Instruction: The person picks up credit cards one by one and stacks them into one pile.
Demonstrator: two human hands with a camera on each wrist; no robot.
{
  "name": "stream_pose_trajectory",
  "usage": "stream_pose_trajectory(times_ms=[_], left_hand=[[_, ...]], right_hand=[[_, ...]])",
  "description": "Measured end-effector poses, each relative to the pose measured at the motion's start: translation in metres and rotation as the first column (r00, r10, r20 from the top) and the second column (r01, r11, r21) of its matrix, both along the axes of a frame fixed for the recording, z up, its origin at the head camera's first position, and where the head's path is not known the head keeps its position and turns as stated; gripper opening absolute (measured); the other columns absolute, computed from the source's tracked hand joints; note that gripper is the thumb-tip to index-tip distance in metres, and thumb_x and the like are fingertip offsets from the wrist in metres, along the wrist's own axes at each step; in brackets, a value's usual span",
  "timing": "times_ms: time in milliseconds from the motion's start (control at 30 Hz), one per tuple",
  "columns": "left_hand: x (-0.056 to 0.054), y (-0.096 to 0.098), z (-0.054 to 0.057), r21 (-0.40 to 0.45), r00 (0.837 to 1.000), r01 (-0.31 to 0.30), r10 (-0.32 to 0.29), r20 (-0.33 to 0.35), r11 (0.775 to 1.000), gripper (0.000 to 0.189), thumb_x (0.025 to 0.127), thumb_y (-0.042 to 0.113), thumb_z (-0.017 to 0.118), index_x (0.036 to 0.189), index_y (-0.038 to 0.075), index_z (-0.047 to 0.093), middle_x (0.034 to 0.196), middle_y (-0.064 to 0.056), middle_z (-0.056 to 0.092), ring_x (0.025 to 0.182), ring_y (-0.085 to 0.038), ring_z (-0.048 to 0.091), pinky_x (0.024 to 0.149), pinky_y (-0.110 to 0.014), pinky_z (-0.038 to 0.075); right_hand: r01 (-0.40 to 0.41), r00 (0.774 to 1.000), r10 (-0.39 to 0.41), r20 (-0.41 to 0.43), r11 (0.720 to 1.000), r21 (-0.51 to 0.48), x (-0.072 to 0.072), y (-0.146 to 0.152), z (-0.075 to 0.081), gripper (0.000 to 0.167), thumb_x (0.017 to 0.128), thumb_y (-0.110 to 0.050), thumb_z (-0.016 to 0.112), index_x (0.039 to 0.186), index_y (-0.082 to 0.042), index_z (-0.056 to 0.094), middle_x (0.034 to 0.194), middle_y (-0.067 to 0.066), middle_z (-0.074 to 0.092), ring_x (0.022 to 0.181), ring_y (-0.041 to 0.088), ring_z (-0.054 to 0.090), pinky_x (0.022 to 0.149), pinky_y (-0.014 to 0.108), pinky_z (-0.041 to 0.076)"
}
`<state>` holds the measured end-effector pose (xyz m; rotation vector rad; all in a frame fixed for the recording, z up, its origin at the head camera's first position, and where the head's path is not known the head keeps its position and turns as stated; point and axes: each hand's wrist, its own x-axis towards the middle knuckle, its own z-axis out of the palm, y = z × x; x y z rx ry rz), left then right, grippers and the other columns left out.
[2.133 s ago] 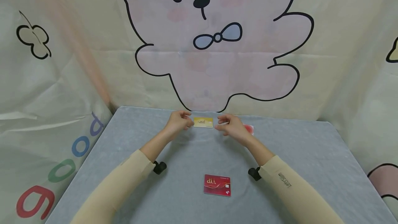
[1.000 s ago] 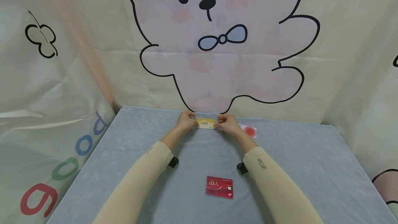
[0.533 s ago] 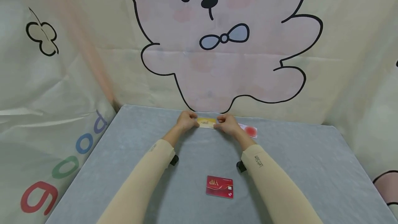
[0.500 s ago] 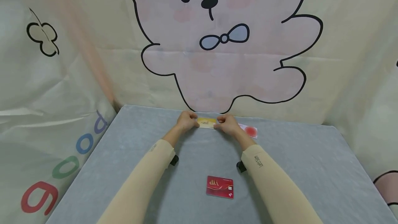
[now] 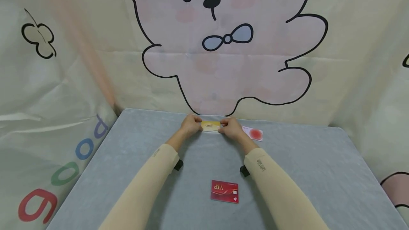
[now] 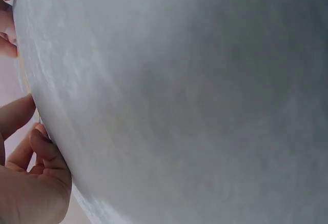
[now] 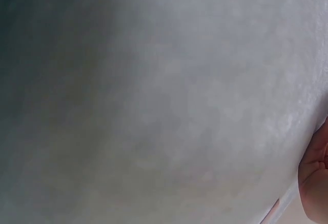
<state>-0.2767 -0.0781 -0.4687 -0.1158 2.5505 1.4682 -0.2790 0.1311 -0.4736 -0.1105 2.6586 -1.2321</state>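
Observation:
A yellow card (image 5: 211, 126) lies flat near the far edge of the cloth-covered table, between both hands. My left hand (image 5: 191, 125) pinches its left end, thumb toward me and fingers on the far side. At the opposite end, my right hand (image 5: 232, 128) holds it the same way. In the left wrist view, the left hand (image 6: 38, 183) has thumb and fingertips drawn together at the card's thin edge. Only part of the right hand (image 7: 315, 178) shows at the right border of the right wrist view. The fingers cover both ends of the card.
A white card with a red round patch (image 5: 255, 134) lies just right of the right hand. Nearer to me is a red VIP card (image 5: 224, 191). Behind the grey-blue table (image 5: 303, 166) hangs a curtain (image 5: 217, 66) with a cartoon bear.
Both hands have come in from the sides and taken hold of the yellow card's ends. More of the red-patched card shows beside the right hand. Over the last half second little differs.

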Motion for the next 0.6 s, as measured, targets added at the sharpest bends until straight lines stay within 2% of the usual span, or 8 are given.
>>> stream_pose_trajectory(times_ms=[133,267,433,600], left_hand=[[0.001,0.0008,-0.0008,0.015,0.999,-0.041,0.041,0.001,0.999,0.038,0.085,-0.008,0.07,0.122,-0.002,0.073,0.13,-0.016,0.068,0.122,-0.031,0.061,0.097,-0.038,0.055],[0.0014,0.0032,-0.0012,0.009,0.997,-0.083,0.083,-0.007,0.997,0.038,0.082,-0.008,0.07,0.119,-0.001,0.075,0.126,-0.015,0.071,0.118,-0.029,0.062,0.096,-0.038,0.054],[0.0024,0.0062,0.0005,0.018,0.995,-0.097,0.097,-0.027,0.995,0.041,0.075,-0.009,0.072,0.115,0.0,0.076,0.122,-0.013,0.073,0.113,-0.028,0.063,0.093,-0.037,0.054],[0.005,0.0086,0.0025,0.001,0.991,-0.131,0.131,-0.013,0.991,0.043,0.071,-0.009,0.074,0.113,0.002,0.077,0.121,-0.012,0.073,0.112,-0.027,0.063,0.093,-0.036,0.053]], right_hand=[[0.014,1.0,-0.014,0.009,1.0,-0.025,0.0014,-0.0031,0.001,0.046,0.091,-0.003,0.076,0.134,0.007,0.066,0.121,0.019,0.069,0.117,0.03,0.06,0.106,0.043,0.047],[0.032,0.999,-0.031,0.015,0.998,-0.062,0.003,-0.0039,0.0013,0.046,0.09,0.0,0.075,0.134,0.009,0.064,0.121,0.02,0.068,0.118,0.031,0.06,0.107,0.043,0.047],[0.079,0.997,-0.076,0.034,0.991,-0.107,0.0038,-0.0036,0.0024,0.046,0.09,0.004,0.073,0.135,0.009,0.063,0.124,0.021,0.068,0.12,0.031,0.059,0.108,0.042,0.046],[0.09,0.996,-0.087,0.033,0.99,-0.113,0.0047,-0.0041,0.0027,0.045,0.089,0.004,0.073,0.133,0.009,0.064,0.121,0.021,0.069,0.117,0.03,0.059,0.106,0.041,0.047]])
